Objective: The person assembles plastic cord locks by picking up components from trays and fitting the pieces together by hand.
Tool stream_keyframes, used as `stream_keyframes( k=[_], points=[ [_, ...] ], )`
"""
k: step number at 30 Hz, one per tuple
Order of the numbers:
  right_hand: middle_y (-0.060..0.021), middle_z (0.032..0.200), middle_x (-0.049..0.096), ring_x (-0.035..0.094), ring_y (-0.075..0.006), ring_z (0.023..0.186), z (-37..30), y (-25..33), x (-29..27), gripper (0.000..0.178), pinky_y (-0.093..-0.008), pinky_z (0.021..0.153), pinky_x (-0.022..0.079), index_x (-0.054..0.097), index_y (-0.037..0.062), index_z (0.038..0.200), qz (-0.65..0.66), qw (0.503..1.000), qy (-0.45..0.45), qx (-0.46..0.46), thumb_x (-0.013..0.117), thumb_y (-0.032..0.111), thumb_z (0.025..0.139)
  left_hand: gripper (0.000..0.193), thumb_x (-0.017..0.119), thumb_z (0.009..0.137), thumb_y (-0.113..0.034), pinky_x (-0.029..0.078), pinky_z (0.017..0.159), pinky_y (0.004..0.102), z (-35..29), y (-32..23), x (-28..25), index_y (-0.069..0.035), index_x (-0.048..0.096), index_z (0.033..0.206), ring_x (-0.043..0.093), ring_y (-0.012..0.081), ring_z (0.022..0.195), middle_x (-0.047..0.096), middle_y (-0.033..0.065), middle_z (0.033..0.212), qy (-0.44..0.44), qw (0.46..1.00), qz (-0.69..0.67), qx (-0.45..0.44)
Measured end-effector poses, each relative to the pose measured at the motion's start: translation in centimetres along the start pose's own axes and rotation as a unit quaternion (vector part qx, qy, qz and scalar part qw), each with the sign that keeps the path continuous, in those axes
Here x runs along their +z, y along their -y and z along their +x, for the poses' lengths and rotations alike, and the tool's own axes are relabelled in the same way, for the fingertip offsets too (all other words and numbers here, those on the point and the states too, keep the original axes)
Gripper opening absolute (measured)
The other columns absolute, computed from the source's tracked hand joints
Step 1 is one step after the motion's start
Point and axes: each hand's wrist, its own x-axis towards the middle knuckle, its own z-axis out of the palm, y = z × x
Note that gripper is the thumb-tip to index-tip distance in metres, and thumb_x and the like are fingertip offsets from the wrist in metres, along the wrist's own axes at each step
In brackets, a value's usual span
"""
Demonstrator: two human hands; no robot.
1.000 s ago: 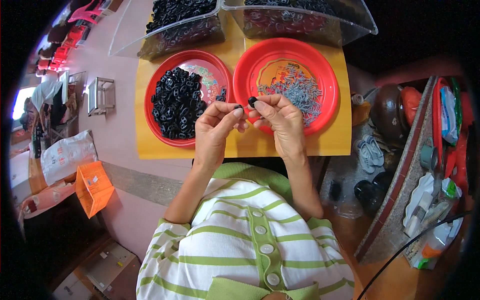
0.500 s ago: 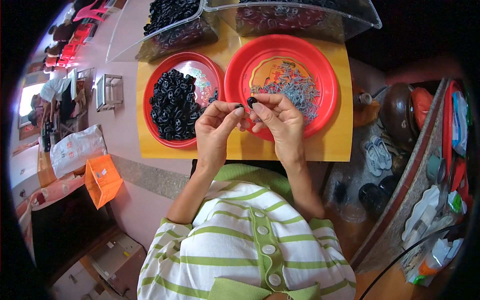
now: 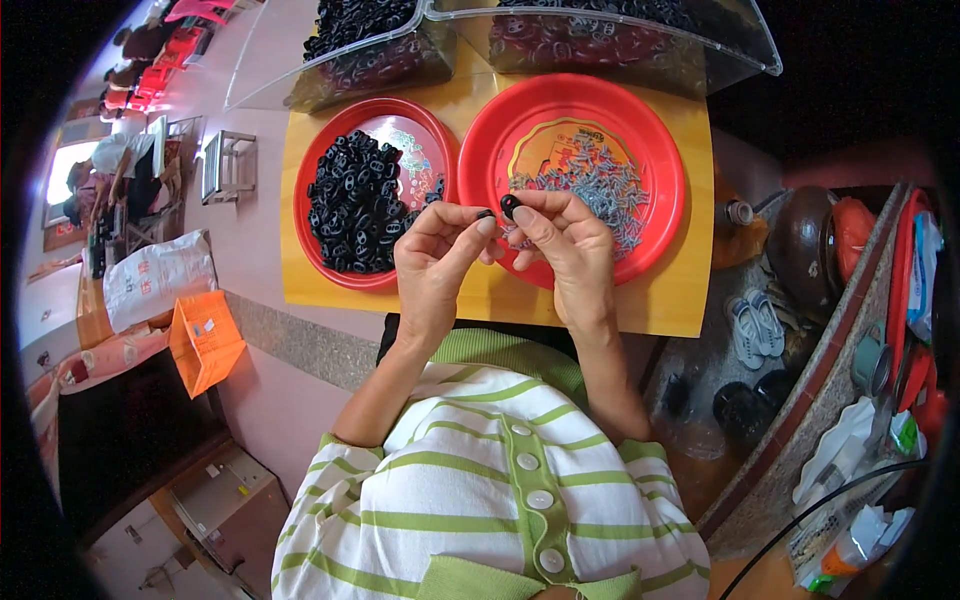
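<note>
My left hand (image 3: 440, 262) is closed in a pinch, with a small dark piece (image 3: 485, 214) at its fingertips, too small to name. Beside it, my right hand (image 3: 562, 245) pinches a small black plastic piece (image 3: 510, 205) between thumb and forefinger. The two hands are close together but apart, above the near edges of two red trays. Under the right hand, the larger round red tray (image 3: 478, 140) holds many small grey screws (image 3: 600, 190). To the left, a smaller red tray (image 3: 437, 122) carries a heap of black plastic pieces with two holes each (image 3: 350, 205).
Clear plastic bins (image 3: 600, 25) of black pieces stand at the table's far edge. The yellow table (image 3: 660, 305) ends just before my body. Sandals (image 3: 755, 325) and jars lie right, beside a ledge. At left are a metal stool (image 3: 228, 168), an orange box (image 3: 203, 343) and people farther off.
The view has shifted slightly, so the trays and table sit a little differently. Both hands keep their pinches, and the black piece at my right fingertips has tilted a little.
</note>
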Motion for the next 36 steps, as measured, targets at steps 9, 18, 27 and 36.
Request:
stream_keyframes(
  k=[9, 18, 27, 36],
  points=[
    [-0.006, 0.087, 0.066, 0.062, -0.0087, 0.072, -0.5, 0.6, 0.0, 0.02, -0.0198, 0.059, 0.05, 0.059, -0.0006, 0.104, -0.064, 0.997, -0.004, -0.044, 0.061, 0.012, 0.088, 0.009, 0.063, 0.085, -0.006, 0.046, 0.063, 0.0206, 0.1, 0.4, 0.7, 0.001, 0.06, 0.09, 0.06, 0.0094, 0.067, 0.065, 0.0061, 0.081, -0.003, 0.998, 0.055, 0.007],
    [-0.0048, 0.081, 0.066, 0.061, -0.0073, 0.068, -0.7, 0.5, 0.1, 0.015, -0.0193, 0.057, 0.049, 0.06, -0.0002, 0.1, -0.109, 0.992, 0.018, -0.056, 0.059, 0.008, 0.089, 0.011, 0.061, 0.087, -0.006, 0.048, 0.064, 0.0224, -0.5, 0.3, 1.0, 0.003, 0.061, 0.093, 0.061, 0.0113, 0.068, 0.066, 0.0087, 0.081, -0.018, 0.992, -0.098, -0.082],
    [-0.0025, 0.075, 0.061, 0.059, -0.0058, 0.064, -1.3, -0.1, 1.3, 0.01, -0.0182, 0.054, 0.048, 0.062, 0.0006, 0.096, -0.13, 0.985, 0.02, -0.113, 0.061, 0.003, 0.086, 0.014, 0.061, 0.087, -0.008, 0.052, 0.067, 0.025, -1.9, 0.9, 0.4, 0.004, 0.062, 0.095, 0.063, 0.0132, 0.071, 0.066, 0.0099, 0.082, -0.038, 0.995, -0.082, -0.041],
    [-0.0039, 0.079, 0.06, 0.06, -0.0072, 0.065, -1.4, -0.6, 3.8, 0.011, -0.0195, 0.055, 0.049, 0.062, -0.0011, 0.096, -0.207, 0.969, 0.007, -0.135, 0.061, 0.002, 0.086, 0.014, 0.059, 0.089, -0.011, 0.054, 0.066, 0.0277, -1.9, -0.2, -1.7, 0.003, 0.062, 0.092, 0.065, 0.0158, 0.071, 0.066, 0.0109, 0.082, -0.036, 0.983, -0.173, -0.049]
  ],
)
